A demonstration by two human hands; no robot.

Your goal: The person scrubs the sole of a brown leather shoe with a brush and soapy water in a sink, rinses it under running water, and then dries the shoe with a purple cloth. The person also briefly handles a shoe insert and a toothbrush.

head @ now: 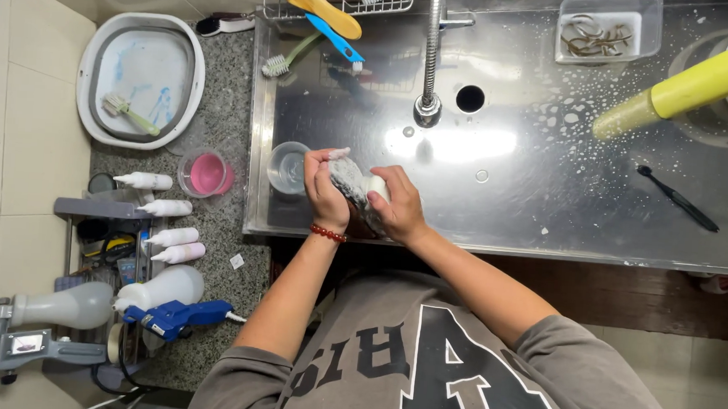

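- I see the left hand (324,189) and the right hand (398,205) both closed around a grey-white shoe (353,185), above the near rim of the steel sink (549,207).
- Its long axis runs diagonally between both hands, equally near.
- The clear cup (285,168) stands just left; the tap (431,57) lies beyond.

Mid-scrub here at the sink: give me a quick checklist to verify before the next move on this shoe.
1. Both hands on the shoe: ok; left hand and right hand grip it from either side.
2. Shoe held over the steel sink, not the counter: ok.
3. Tap running: cannot tell; no stream shows.
4. Clear cup clear of the hands: not ok; it stands right beside the left hand.
5. Brush within reach: ok; black brush lies in the sink to the right.
6. Drain hole unblocked: ok.
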